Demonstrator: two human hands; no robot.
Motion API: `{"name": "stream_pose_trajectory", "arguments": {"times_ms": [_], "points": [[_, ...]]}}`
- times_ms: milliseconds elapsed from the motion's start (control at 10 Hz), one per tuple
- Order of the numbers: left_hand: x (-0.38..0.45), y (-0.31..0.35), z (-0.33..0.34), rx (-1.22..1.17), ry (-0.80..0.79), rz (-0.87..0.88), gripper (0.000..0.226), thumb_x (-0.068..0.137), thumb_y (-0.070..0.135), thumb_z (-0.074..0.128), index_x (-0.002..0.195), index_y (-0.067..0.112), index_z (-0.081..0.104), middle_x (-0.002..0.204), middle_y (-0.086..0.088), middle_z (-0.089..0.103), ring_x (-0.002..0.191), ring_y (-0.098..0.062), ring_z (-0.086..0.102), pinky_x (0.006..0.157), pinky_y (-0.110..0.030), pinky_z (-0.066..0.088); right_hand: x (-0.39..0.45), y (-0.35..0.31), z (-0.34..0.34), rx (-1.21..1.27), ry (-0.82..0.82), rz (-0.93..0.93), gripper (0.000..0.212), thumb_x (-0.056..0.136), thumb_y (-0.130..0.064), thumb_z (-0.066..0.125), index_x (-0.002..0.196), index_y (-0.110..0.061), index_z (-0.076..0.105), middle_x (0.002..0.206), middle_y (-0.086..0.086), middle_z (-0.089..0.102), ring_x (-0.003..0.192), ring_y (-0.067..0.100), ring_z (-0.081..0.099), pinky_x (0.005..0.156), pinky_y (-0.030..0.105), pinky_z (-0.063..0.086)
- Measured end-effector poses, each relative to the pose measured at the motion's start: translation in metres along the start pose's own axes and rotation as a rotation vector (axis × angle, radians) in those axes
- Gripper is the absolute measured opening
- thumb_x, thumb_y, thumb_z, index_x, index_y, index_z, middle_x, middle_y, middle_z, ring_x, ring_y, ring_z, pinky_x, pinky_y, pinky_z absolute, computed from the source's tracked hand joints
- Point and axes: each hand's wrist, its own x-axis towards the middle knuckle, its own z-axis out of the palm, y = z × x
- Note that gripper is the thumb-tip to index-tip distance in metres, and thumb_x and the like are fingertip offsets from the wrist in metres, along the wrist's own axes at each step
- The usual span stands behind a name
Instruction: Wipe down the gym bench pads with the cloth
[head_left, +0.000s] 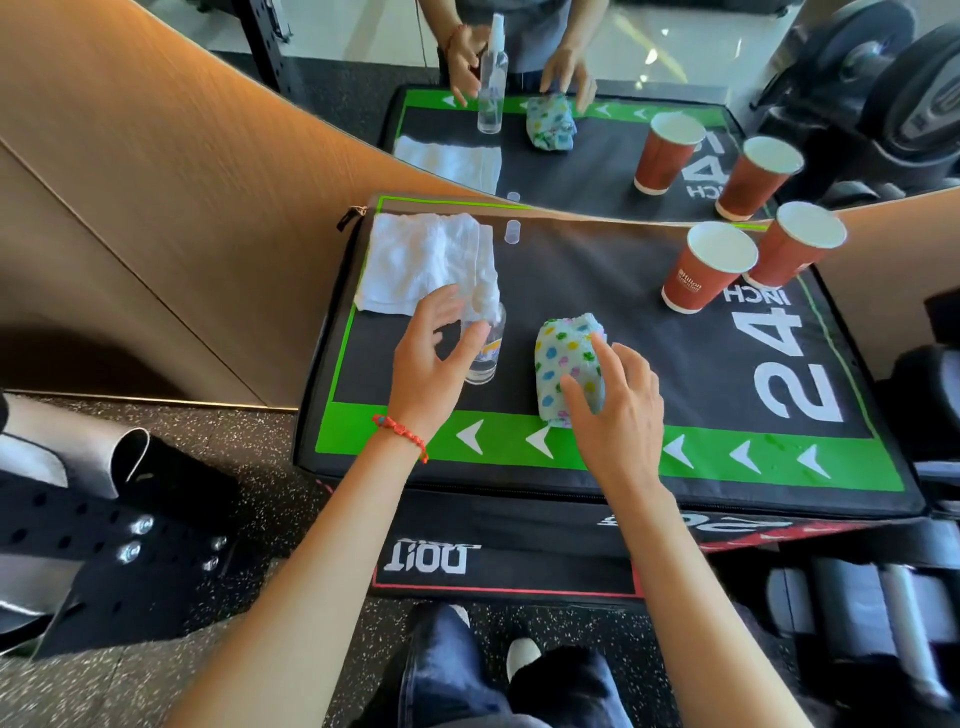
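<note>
While reaching forward over the black-and-green pad (597, 270), left hand (431, 358) spread, fingers loosely curved beside a clear spray bottle (485, 353), contact with it unclear. Right hand (621, 410) open too, fingertips just at the rolled dotted cloth (566, 364) lying mid-pad. Red bracelet (400, 434) on left wrist. White towel (428, 265) far-left, two paper cups (753, 265) far-right.

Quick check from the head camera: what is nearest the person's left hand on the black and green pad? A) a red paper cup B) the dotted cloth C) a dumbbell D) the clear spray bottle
D: the left hand reaches around the clear spray bottle, fingers spread beside it, while the dotted cloth lies by the right hand.
</note>
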Motion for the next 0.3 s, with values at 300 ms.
{"name": "stream_pose_trajectory", "arguments": {"times_ms": [300], "points": [[-0.086, -0.031, -0.024, 0.674, 0.179, 0.124, 0.056, 0.086, 0.043, 0.041, 0.122, 0.002, 0.057, 0.121, -0.013, 0.060, 0.113, -0.029, 0.054, 0.097, -0.032, 0.036, -0.037, 0.009, -0.005, -0.126, 0.079, -0.354, 0.043, 0.082, -0.033, 0.053, 0.122, -0.016, 0.054, 0.128, 0.019, 0.051, 0.117, 0.038, 0.048, 0.088, 0.045, 0.042]]}}
